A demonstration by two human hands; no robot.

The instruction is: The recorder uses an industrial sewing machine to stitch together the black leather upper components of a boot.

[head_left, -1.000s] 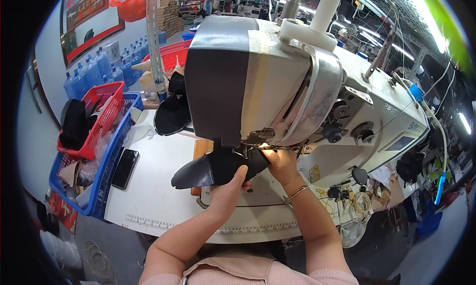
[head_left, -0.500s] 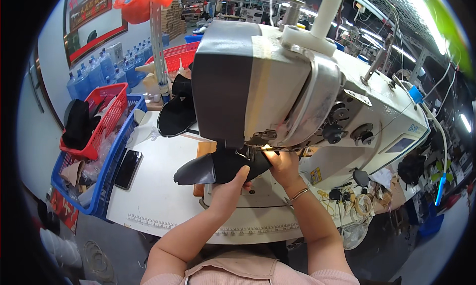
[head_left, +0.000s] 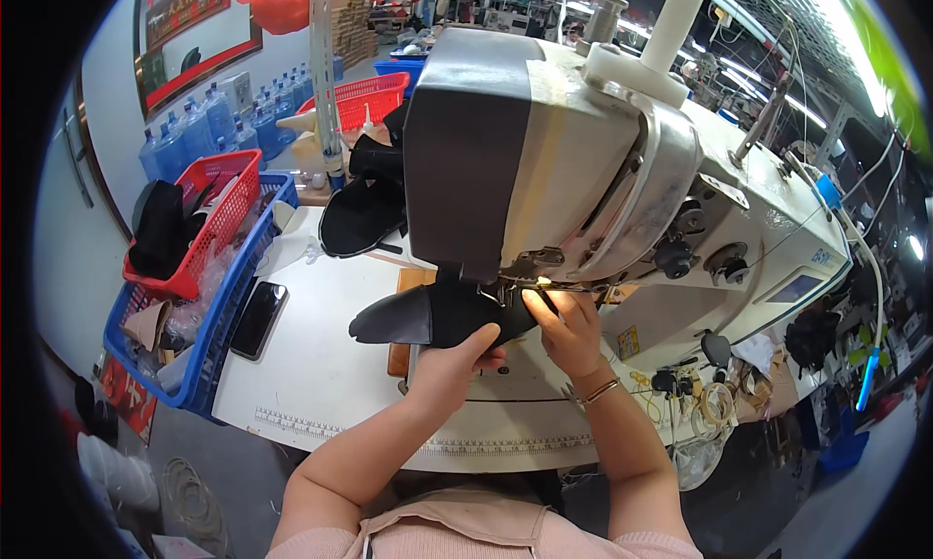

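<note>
A black shoe upper (head_left: 466,316) with a smooth, shiny toe part lies under the needle area of a white and grey sewing machine (head_left: 471,160). My left hand (head_left: 455,363) is closed on its near edge, thumb on top and fingers underneath. Close to the lit needle, my right hand (head_left: 569,333) grips the other end, its index finger stretched along the fabric. The machine head hides the upper's far edge. Behind, to the left of the machine head, more black shoe uppers (head_left: 362,214) lie on the white table (head_left: 301,355).
A black phone (head_left: 259,320) lies on the table's left, beside a blue basket (head_left: 209,365) with a red basket (head_left: 199,253) on it. A ruler strip (head_left: 505,449) runs along the front edge. Thread, a tape roll (head_left: 717,401) and small parts lie at right.
My right fingers have shifted on the upper near the needle, with the index finger now straighter. My left hand keeps its hold. The whole view has shifted slightly.
</note>
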